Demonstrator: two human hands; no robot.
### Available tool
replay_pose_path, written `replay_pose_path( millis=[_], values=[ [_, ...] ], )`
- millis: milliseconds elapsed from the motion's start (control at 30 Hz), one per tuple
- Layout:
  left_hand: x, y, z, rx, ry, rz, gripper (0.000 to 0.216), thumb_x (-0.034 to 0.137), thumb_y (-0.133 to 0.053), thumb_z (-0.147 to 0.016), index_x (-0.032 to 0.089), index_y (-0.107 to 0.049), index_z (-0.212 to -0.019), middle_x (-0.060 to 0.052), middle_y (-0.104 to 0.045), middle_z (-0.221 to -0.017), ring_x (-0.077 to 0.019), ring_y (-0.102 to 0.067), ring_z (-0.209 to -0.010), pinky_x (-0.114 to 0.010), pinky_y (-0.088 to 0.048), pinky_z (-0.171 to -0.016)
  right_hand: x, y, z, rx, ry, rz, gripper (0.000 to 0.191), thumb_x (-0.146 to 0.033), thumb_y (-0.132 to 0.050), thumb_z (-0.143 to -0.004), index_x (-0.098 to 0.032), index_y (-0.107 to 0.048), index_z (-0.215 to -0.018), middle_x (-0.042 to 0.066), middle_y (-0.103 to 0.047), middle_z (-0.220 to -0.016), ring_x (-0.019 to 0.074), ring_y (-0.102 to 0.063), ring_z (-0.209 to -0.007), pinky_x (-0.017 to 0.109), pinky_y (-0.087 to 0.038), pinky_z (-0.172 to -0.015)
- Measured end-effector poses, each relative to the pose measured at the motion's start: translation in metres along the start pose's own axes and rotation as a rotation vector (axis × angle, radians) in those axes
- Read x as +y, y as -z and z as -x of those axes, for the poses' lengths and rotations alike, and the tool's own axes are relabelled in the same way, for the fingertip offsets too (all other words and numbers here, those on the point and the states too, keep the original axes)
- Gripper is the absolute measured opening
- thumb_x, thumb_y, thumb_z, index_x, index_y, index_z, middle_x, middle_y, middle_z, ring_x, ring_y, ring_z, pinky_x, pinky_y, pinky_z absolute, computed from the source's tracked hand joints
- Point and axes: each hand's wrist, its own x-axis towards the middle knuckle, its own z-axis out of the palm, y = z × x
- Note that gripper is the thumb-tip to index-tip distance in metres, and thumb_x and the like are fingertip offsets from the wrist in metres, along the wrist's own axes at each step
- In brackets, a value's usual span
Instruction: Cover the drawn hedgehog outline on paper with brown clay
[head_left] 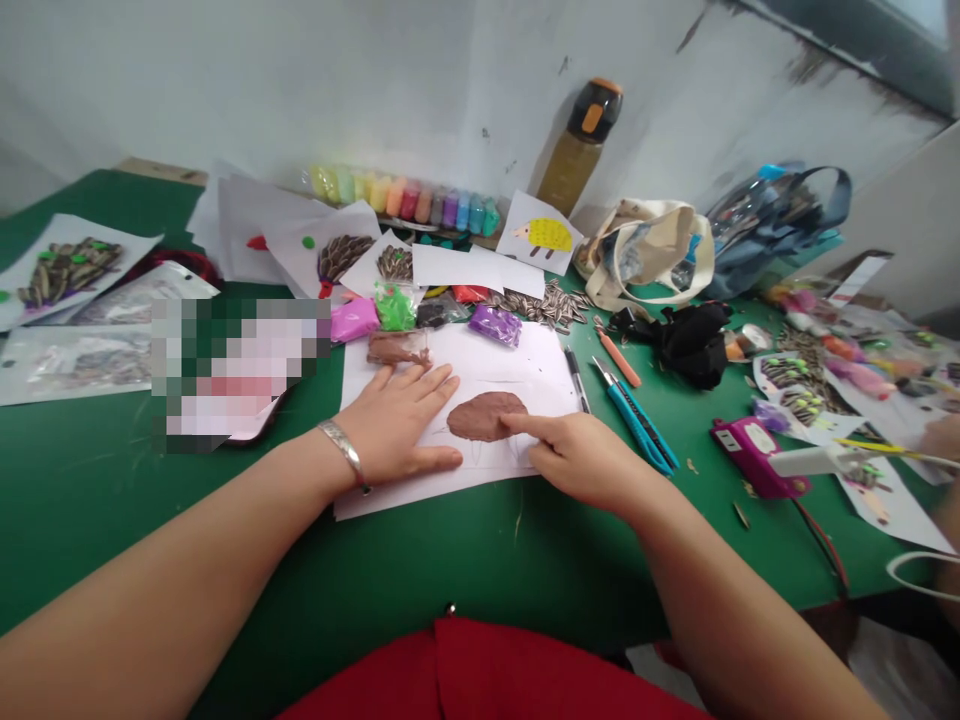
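Note:
A flattened oval of brown modelling clay (486, 416) covers part of a pencil drawing on a white sheet of paper (420, 492). My right hand (581, 460) presses the clay's right end with its outstretched index finger; the other fingers are curled under, with nothing visible in them. Left of the clay, my left hand (401, 425) lies flat on the sheet, fingers spread and holding nothing. Just beyond its fingertips is a packet of brown clay (397, 349). Purple clay in a clear packet (495, 326) rests at the sheet's far edge.
A pen (577, 378) and a blue utility knife (637, 415) lie right of the paper. Sunflower seeds (551, 303) are heaped behind it. A phone (244, 400), partly pixelated, is at left. Near the wall stand a bottle (576, 150) and coloured clay packets (409, 200).

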Motion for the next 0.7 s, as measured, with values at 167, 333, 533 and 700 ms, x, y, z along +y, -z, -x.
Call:
replay_pose_path(
  millis=[167,333,533,700],
  values=[
    [0.0,0.0,0.0,0.006,0.0,0.014,0.09,0.068,-0.045,-0.082,0.015,-0.023,-0.151,-0.012,-0.015,-0.159,-0.0363,-0.018,-0.143,-0.057,-0.016,-0.112,-0.002,0.016,-0.006,-0.102,0.048,0.057,0.06,-0.015,-0.043,-0.077,-0.039,-0.058,-0.13,-0.002,-0.073,-0.106,0.0173,-0.065,-0.079,0.025,-0.042,-0.065],
    [0.0,-0.001,0.001,0.013,-0.003,0.013,0.089,0.067,-0.047,-0.082,0.015,-0.024,-0.151,-0.011,-0.016,-0.159,-0.0358,-0.019,-0.143,-0.056,-0.017,-0.112,-0.006,0.018,-0.011,-0.075,0.101,0.086,0.06,-0.013,-0.042,-0.077,-0.038,-0.057,-0.129,-0.002,-0.073,-0.096,0.016,-0.062,-0.073,0.024,-0.035,-0.06],
    [0.0,-0.001,0.001,0.018,-0.001,0.002,0.09,0.067,-0.048,-0.082,0.015,-0.024,-0.151,-0.013,-0.017,-0.158,-0.0353,-0.02,-0.142,-0.054,-0.018,-0.112,-0.002,0.011,-0.012,-0.105,0.112,0.125,0.06,-0.015,-0.042,-0.078,-0.038,-0.053,-0.133,-0.001,-0.073,-0.096,0.0163,-0.061,-0.071,0.025,-0.034,-0.06],
    [-0.001,-0.002,0.001,0.007,0.001,0.014,0.089,0.067,-0.047,-0.083,0.016,-0.023,-0.152,-0.011,-0.015,-0.159,-0.0361,-0.019,-0.143,-0.056,-0.016,-0.112,0.004,0.009,-0.011,-0.057,0.05,0.188,0.061,-0.017,-0.042,-0.079,-0.036,-0.05,-0.137,0.002,-0.073,-0.103,0.0199,-0.064,-0.077,0.026,-0.037,-0.063]
  ],
)
